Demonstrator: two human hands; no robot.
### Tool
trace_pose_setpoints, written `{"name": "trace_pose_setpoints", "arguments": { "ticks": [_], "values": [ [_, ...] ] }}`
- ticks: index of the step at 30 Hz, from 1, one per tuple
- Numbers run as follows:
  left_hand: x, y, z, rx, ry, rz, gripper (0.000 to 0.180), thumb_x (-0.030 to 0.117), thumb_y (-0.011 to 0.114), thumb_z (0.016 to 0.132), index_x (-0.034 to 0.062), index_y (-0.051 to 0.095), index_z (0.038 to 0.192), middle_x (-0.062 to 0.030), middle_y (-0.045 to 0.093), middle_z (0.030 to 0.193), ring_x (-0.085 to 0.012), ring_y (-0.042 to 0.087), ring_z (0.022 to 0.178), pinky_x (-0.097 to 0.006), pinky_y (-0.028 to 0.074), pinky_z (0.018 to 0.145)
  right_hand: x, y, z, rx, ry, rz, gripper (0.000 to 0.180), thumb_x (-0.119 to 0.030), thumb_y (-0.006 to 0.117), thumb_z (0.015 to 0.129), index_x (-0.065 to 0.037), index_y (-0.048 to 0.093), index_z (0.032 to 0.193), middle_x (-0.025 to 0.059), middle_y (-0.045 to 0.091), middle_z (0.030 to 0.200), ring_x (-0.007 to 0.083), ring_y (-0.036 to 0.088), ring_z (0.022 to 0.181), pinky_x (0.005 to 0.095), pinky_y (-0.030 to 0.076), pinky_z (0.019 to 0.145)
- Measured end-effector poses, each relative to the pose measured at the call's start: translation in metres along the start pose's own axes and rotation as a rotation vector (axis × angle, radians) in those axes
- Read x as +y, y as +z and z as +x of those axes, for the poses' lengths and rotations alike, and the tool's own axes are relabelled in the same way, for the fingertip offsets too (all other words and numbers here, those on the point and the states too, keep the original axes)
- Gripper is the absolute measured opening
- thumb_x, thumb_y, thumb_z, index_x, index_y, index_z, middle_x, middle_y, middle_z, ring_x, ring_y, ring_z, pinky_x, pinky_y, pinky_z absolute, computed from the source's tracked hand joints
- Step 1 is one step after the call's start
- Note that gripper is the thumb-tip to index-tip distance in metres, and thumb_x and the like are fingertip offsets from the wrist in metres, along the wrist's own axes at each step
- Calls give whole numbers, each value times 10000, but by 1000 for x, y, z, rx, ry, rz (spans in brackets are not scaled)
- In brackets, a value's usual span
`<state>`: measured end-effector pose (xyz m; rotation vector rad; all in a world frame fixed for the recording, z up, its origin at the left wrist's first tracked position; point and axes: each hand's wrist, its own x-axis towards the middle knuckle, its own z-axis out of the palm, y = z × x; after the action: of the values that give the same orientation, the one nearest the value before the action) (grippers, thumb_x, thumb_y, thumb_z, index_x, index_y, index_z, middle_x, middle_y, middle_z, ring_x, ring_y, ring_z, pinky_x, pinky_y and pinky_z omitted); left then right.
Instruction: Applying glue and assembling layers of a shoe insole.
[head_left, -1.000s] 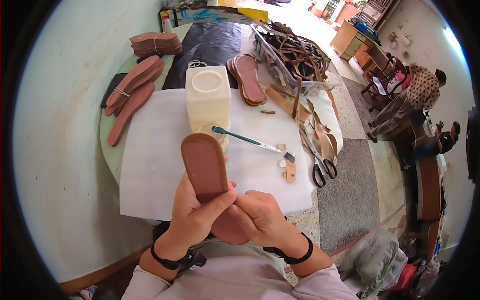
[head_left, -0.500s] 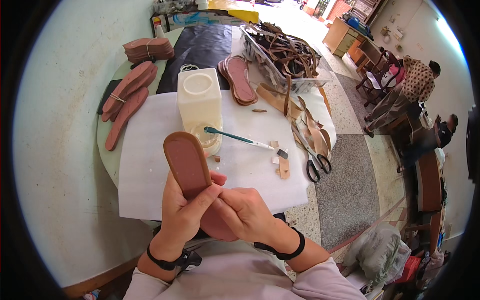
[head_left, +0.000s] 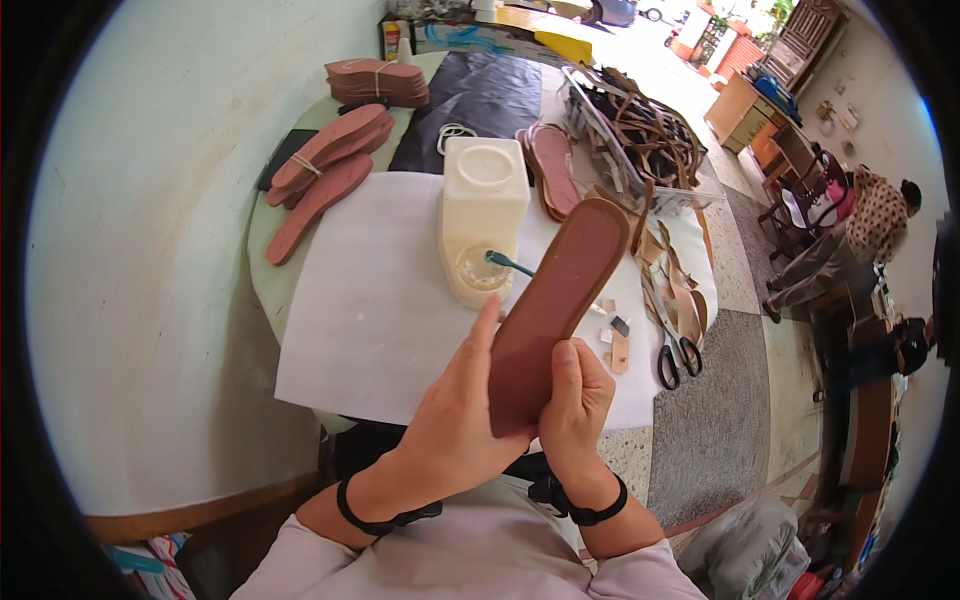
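A reddish-brown shoe sole (head_left: 560,290) with a tan rim is held up at a tilt over the near side of the table. My left hand (head_left: 445,425) cradles its left edge and lower end, with one finger stretched along the side. My right hand (head_left: 578,410) pinches its right edge, thumb on top and fingers curled. Behind the sole stands a cream plastic pot (head_left: 487,200) with an open spout at its foot. A teal-ended brush (head_left: 510,263) rests in that spout, and the sole hides the middle of its handle.
Bundled soles (head_left: 375,82) and further soles (head_left: 325,195) lie at the left. More soles (head_left: 552,165) sit beside a clear bin (head_left: 625,165) of brown straps. Black-handled scissors (head_left: 680,365) lie at the right edge near small scraps (head_left: 620,350). Another person (head_left: 850,235) is at the far right.
The sole has moved right and now shows more of its length, tilted to the right. My right hand has shifted from its front to its right edge. The view has turned left.
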<state>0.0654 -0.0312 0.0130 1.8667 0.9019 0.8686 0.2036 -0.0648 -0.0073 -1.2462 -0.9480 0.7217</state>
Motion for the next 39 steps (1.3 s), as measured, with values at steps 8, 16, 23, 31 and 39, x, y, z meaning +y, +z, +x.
{"name": "trace_pose_setpoints", "arguments": {
  "ticks": [8, 16, 23, 31, 39],
  "values": [
    [-13, 17, 1, 153, 89, 146, 1129, 72, 844, 705, -45, 139, 1579, -237, 565, 1191, -404, 626, 1049, -439, 549, 849, 17, -7, -4, -88, -77, -159, 284, -110, 499, 1064, 104, 684, 1058, 130, 690, 1120, 143, 608, 990, 281, 468, 857],
    [-14, 14, 1, 200, 201, 232, 969, 26, 837, 622, -10, 332, 1448, -206, 559, 1121, -386, 622, 978, -432, 544, 791, 10, -4, 3, -49, -224, -165, 258, -96, 514, 1048, 84, 699, 1027, 99, 681, 1049, 114, 591, 896, 251, 456, 755],
    [-12, 6, -6, 71, 186, 208, 982, 34, 821, 623, -3, 315, 1464, -216, 541, 1162, -404, 608, 1010, -446, 541, 821, 8, -17, 15, 60, -183, -10, 244, -85, 514, 1054, 80, 694, 1058, 48, 631, 934, 92, 505, 771, 266, 402, 657],
    [-15, 0, 2, 17, 57, 146, 1002, 53, 808, 619, 47, 316, 1492, -213, 555, 1272, -423, 595, 1143, -460, 531, 915, 9, -14, -6, -203, -104, -194, 185, -35, 542, 1026, 68, 679, 1098, 106, 681, 982, 147, 604, 855, 278, 479, 771],
    [-16, -1, -3, -33, 67, 178, 977, 48, 799, 608, 46, 342, 1471, -212, 566, 1230, -426, 611, 1078, -470, 538, 870, 5, -19, 9, -23, -99, -47, 209, -70, 533, 1058, 66, 691, 1055, 44, 684, 934, 83, 562, 821, 241, 450, 730]
  ]
}}
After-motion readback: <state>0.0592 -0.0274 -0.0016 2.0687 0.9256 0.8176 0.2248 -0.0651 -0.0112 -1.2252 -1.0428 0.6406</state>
